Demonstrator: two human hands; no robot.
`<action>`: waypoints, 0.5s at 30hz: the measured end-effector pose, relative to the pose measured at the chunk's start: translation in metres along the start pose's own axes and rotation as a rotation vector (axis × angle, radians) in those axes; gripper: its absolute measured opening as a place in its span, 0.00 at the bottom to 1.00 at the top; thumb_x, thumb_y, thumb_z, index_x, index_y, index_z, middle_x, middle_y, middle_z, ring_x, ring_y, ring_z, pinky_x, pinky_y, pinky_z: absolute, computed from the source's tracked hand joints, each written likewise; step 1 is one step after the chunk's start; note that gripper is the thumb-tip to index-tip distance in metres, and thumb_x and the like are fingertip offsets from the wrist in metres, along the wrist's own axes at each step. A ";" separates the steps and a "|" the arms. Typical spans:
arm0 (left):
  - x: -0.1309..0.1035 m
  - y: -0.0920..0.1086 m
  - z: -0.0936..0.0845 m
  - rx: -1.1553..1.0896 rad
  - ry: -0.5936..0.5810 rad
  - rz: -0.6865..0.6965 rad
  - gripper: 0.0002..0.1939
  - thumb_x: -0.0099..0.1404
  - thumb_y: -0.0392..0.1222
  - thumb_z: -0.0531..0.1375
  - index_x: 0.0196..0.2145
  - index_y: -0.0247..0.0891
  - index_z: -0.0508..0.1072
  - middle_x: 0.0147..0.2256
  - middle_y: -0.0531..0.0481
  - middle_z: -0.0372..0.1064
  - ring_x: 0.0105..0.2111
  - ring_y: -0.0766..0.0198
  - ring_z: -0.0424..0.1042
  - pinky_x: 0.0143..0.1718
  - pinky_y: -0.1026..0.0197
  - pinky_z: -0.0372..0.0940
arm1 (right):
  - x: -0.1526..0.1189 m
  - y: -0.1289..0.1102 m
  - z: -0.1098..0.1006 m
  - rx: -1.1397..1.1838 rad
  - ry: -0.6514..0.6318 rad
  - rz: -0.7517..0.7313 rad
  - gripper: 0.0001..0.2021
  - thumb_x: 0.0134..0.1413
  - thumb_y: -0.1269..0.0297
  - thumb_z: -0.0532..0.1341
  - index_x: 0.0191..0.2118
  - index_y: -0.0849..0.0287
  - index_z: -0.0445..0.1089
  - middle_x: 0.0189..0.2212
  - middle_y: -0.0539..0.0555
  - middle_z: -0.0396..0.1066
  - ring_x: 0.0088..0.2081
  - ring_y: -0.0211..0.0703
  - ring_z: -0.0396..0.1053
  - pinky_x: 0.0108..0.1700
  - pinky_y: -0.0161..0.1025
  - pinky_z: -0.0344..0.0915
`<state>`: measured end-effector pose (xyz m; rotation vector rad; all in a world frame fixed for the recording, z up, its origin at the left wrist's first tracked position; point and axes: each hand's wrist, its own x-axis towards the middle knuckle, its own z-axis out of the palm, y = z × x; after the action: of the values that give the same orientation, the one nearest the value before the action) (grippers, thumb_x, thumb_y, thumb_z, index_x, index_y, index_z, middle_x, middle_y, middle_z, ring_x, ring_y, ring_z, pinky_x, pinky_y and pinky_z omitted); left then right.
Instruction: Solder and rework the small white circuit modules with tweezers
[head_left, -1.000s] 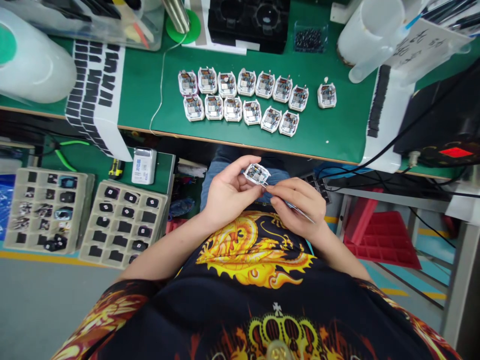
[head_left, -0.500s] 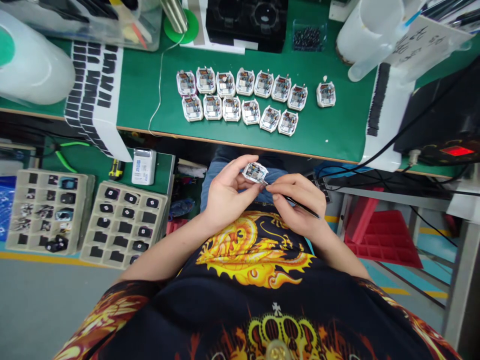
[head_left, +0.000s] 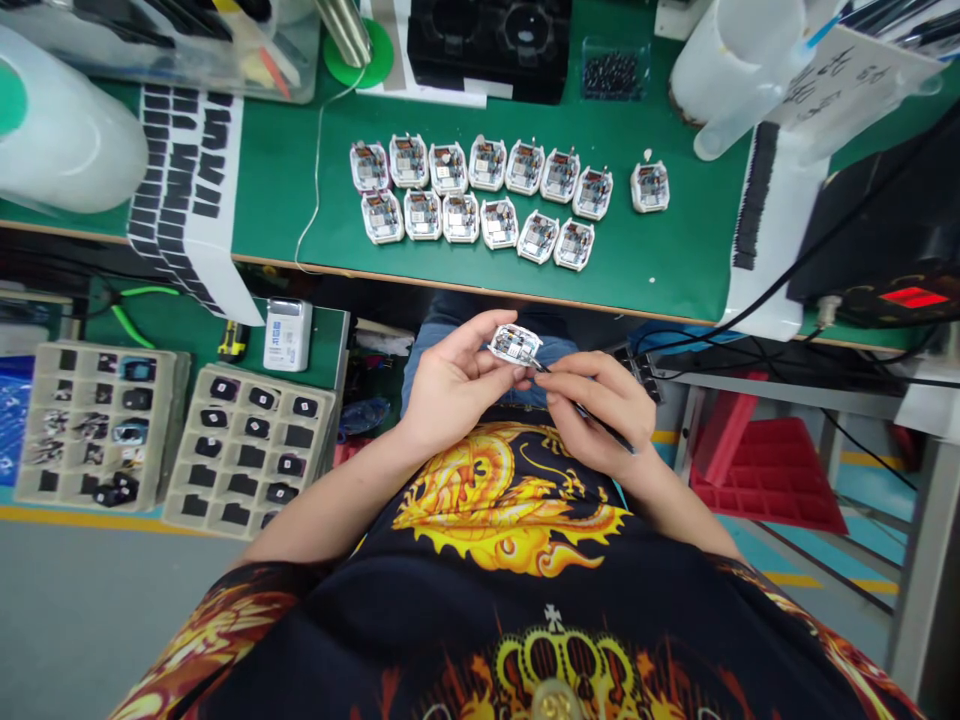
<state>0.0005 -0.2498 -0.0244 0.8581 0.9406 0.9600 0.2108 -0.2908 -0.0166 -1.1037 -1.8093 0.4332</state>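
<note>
My left hand (head_left: 457, 385) grips a white open watch case (head_left: 515, 345) between thumb and fingers, with its circuit board facing up. In my right hand (head_left: 604, 405) is a slim dark tool, probably tweezers (head_left: 600, 425), held like a pen. Its tip meets the lower right edge of the case, close to my left thumb. Both hands are above my lap, in front of the bench edge. On the green bench (head_left: 285, 200) beyond, similar open watch cases (head_left: 461, 217) lie in two rows. One more case (head_left: 649, 188) sits apart to their right.
Small dark parts fill a clear box (head_left: 615, 75) at the back. Strips of black pieces lie on white sheets (head_left: 232, 240) at left and right. Compartment trays (head_left: 176, 430) stand at lower left. A black device with a red display (head_left: 911, 298) and cables is on the right.
The watch case has shifted slightly to the right in my left hand. My right hand and its tool have moved a little right and down, with the tip still at the case edge.
</note>
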 end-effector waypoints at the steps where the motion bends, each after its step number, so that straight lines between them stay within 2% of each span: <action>1: 0.000 -0.001 0.000 -0.006 -0.008 0.000 0.32 0.63 0.38 0.80 0.62 0.42 0.79 0.50 0.48 0.85 0.39 0.63 0.86 0.46 0.60 0.85 | 0.001 0.000 -0.001 0.008 0.017 0.016 0.18 0.65 0.75 0.69 0.56 0.49 0.83 0.46 0.53 0.85 0.42 0.45 0.84 0.44 0.44 0.84; 6: -0.002 -0.002 0.001 -0.025 -0.036 0.006 0.32 0.64 0.39 0.80 0.63 0.42 0.79 0.49 0.48 0.85 0.41 0.60 0.88 0.47 0.59 0.86 | 0.005 0.001 -0.002 0.040 0.065 0.075 0.14 0.67 0.72 0.69 0.53 0.49 0.84 0.43 0.53 0.87 0.42 0.47 0.85 0.45 0.46 0.85; 15: -0.003 0.002 0.002 -0.098 -0.074 -0.031 0.29 0.64 0.35 0.80 0.61 0.41 0.79 0.47 0.49 0.85 0.41 0.60 0.89 0.44 0.61 0.86 | 0.004 0.007 -0.002 0.034 0.043 0.054 0.15 0.67 0.73 0.69 0.53 0.49 0.84 0.46 0.54 0.86 0.44 0.47 0.85 0.47 0.46 0.86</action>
<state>0.0010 -0.2523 -0.0211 0.7895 0.8343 0.9340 0.2154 -0.2840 -0.0175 -1.1327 -1.7318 0.4671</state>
